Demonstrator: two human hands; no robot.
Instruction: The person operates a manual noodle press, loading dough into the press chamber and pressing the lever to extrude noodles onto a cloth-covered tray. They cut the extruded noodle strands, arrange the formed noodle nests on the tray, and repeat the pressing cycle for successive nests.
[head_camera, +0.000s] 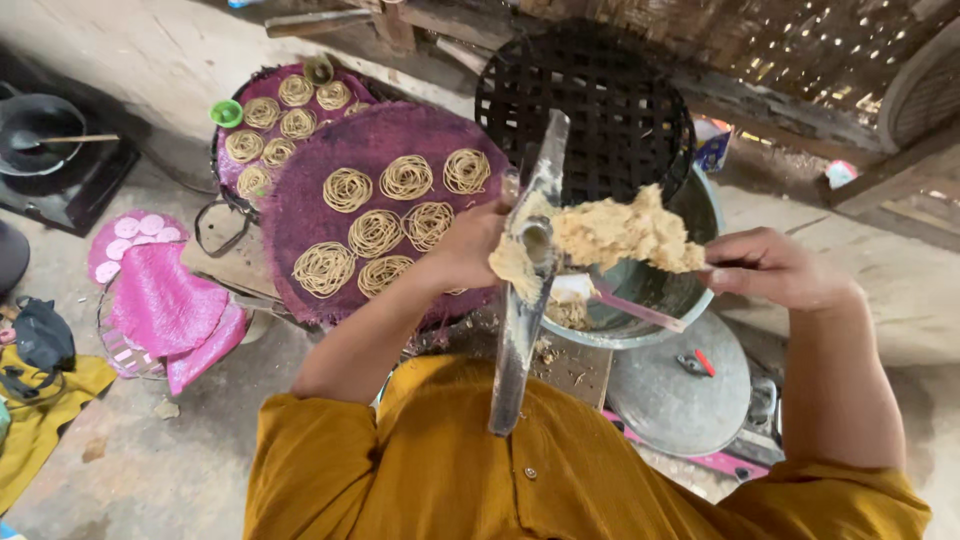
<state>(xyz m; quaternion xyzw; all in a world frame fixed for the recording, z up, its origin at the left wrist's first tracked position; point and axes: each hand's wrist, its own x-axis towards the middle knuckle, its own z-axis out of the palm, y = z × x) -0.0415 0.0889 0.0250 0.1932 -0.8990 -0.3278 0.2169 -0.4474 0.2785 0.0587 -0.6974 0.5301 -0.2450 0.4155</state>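
Head view: left hand (468, 245) grips the metal press (527, 290), steadying it upright. Right hand (770, 268) pinches a pink spatula (640, 308), heaping dough (620, 232) over the bowl (700, 215).

soft daylight fills the scene, with bright dots shining through the woven wall (800, 45) far above the right hand (770, 268). shadows are faint, the middle is sharp, and the edges bend and darken.

A rustic home cooking area: bare concrete floor (180, 470), woven bamboo wall (800, 40), noodle nests drying on purple mats (300, 200).
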